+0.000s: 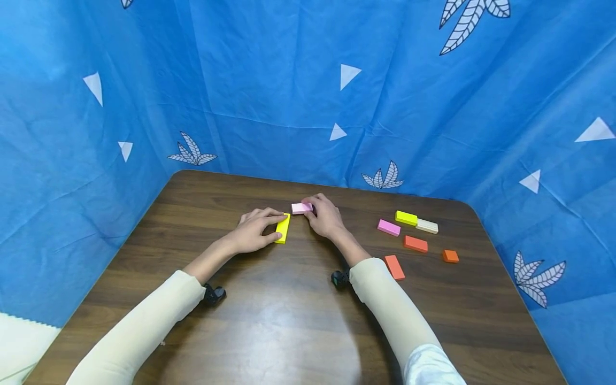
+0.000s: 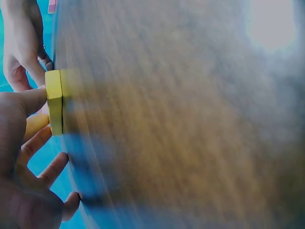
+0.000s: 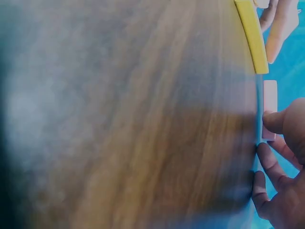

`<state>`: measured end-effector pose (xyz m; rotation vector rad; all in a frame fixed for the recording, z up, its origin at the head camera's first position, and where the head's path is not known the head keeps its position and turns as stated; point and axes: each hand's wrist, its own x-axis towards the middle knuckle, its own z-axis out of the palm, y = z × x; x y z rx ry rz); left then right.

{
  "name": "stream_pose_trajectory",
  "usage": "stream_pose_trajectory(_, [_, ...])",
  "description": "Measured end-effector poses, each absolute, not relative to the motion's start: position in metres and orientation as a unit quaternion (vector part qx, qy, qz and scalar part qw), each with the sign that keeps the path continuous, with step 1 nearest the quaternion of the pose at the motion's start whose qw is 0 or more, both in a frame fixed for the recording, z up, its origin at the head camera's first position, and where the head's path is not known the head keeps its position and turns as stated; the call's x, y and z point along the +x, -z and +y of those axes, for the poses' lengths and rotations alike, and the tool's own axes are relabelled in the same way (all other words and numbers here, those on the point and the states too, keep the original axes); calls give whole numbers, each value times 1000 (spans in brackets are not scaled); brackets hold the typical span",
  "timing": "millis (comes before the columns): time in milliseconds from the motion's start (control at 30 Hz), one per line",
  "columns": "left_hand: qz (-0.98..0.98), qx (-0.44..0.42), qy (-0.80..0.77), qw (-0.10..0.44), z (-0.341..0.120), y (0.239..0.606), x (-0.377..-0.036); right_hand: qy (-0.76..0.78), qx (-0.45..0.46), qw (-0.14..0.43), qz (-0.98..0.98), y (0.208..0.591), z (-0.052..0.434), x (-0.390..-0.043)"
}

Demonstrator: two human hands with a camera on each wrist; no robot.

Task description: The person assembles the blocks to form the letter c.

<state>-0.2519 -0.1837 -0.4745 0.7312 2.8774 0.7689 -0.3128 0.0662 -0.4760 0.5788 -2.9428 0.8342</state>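
Note:
Near the far side of the table, my left hand (image 1: 252, 233) pinches a flat yellow block (image 1: 283, 231) between thumb and fingers. In the left wrist view the thumb presses one face of that yellow block (image 2: 55, 107), while the other fingers spread behind and below it. Just to the right and slightly farther back, my right hand (image 1: 325, 216) grips one end of a light pink block (image 1: 299, 209). The right wrist view has the thumb on the face of the pink block (image 3: 270, 98), with a small gap between it and the yellow block (image 3: 253, 38).
On the right of the wooden table (image 1: 269, 299) lie a bright yellow block (image 1: 406, 217), a cream block (image 1: 427, 226), a pink block (image 1: 389, 228), two red-orange blocks (image 1: 416, 244) and a small orange block (image 1: 451, 256). A blue curtain (image 1: 269, 107) hangs behind the table.

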Motion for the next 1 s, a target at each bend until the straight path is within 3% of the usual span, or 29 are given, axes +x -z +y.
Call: stream_pose_trajectory(1000, [936, 237, -257, 40, -184, 473, -250, -206, 188, 17, -960, 477, 50, -315])
